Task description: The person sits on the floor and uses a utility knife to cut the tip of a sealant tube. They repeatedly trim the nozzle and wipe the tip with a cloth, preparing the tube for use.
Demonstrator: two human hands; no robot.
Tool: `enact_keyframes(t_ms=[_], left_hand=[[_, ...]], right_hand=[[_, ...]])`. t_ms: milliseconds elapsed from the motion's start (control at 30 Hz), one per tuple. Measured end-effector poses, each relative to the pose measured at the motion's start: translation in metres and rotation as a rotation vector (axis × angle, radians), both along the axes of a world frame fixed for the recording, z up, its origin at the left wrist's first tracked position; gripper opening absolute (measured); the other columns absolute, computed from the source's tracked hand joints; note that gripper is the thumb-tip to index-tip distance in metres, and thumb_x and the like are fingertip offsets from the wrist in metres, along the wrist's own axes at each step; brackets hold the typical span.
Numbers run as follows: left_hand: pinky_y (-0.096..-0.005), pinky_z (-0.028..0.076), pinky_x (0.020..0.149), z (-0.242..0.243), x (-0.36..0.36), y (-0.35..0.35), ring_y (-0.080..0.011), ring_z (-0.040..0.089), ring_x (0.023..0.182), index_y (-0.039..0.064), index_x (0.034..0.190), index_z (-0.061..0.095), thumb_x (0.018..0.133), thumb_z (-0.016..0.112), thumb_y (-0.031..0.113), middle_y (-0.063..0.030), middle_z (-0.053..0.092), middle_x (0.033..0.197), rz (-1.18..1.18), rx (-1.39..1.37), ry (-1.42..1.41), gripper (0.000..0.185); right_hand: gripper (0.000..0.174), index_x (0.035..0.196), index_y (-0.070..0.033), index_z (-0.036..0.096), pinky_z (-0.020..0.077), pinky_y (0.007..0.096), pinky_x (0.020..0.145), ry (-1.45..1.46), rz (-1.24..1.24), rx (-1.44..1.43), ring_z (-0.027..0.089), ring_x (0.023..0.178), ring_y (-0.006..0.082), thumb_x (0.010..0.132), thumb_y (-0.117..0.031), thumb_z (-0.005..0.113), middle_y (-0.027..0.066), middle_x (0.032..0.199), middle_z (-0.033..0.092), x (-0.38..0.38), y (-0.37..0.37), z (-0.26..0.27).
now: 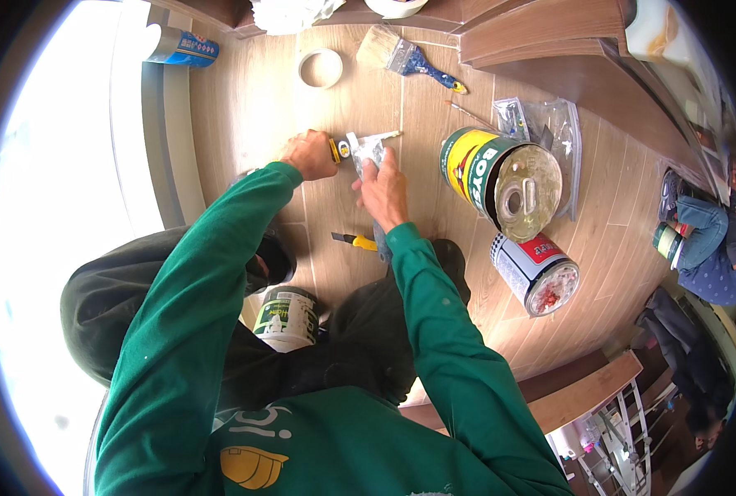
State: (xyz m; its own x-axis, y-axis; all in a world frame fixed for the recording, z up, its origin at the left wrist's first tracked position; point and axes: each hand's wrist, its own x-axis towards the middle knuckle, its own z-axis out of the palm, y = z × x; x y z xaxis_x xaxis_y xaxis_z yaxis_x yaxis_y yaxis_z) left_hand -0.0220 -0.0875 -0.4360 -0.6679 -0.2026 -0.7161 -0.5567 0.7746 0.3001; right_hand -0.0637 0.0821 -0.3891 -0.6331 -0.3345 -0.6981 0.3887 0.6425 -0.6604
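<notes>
My left hand is closed around a small yellow-and-black labelled container, most of it hidden by my fingers. Beside it, my right hand grips a crumpled piece of clear plastic with a white part at its top. A thin pale stick or nozzle points right from the plastic; I cannot tell whether they are joined. Below my right hand, a yellow utility knife with a dark blade lies on the wood-look floor.
Right of my hands stand a Boysen paint can with its lid tilted, and a stained red-and-white can. Farther forward lie a tape roll and wide paintbrush. A paint tub sits between my legs. Another person is at far right.
</notes>
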Motion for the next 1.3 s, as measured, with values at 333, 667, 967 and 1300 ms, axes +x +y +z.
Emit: enact_keyframes(t_ms=[333,667,967,1300], left_hand=[[-0.0422,0.056,0.086,0.006,-0.006,0.002,-0.0373,0.070,0.095,0.003,0.100,0.073,0.071,0.069,0.024,-0.0240,0.071,0.100,0.025,0.028,-0.042,0.036],[-0.0441,0.056,0.086,-0.003,-0.004,0.000,-0.0379,0.071,0.092,0.000,0.097,0.071,0.072,0.071,0.034,-0.0242,0.071,0.098,-0.022,0.043,-0.002,0.042],[-0.0479,0.054,0.087,-0.051,0.021,0.002,-0.0399,0.068,0.100,0.001,0.104,0.069,0.078,0.072,0.031,-0.0233,0.070,0.104,-0.018,0.102,0.168,0.040],[-0.0467,0.054,0.086,-0.016,0.004,0.001,-0.0378,0.069,0.095,-0.002,0.099,0.066,0.074,0.072,0.027,-0.0225,0.070,0.099,-0.067,0.085,0.091,0.038]], right_hand=[[0.036,0.124,0.000,0.044,0.0503,0.0567,0.072,0.374,0.391,0.255,0.064,0.084,0.0496,0.092,-0.011,0.056,0.0307,0.087,0.067,0.000,-0.018,0.006],[0.044,0.120,0.005,0.043,0.0527,0.0538,0.075,0.308,0.521,0.300,0.065,0.088,0.0481,0.080,0.000,0.062,0.0317,0.092,0.066,-0.011,-0.039,0.012],[0.045,0.122,0.011,0.045,0.0551,0.0517,0.079,0.358,0.629,0.369,0.068,0.091,0.0444,0.086,-0.010,0.061,0.0294,0.098,0.068,-0.001,-0.086,-0.024],[0.051,0.125,0.004,0.042,0.0542,0.0531,0.075,0.302,0.562,0.433,0.067,0.088,0.0456,0.081,-0.005,0.065,0.0293,0.091,0.068,-0.006,-0.047,0.003]])
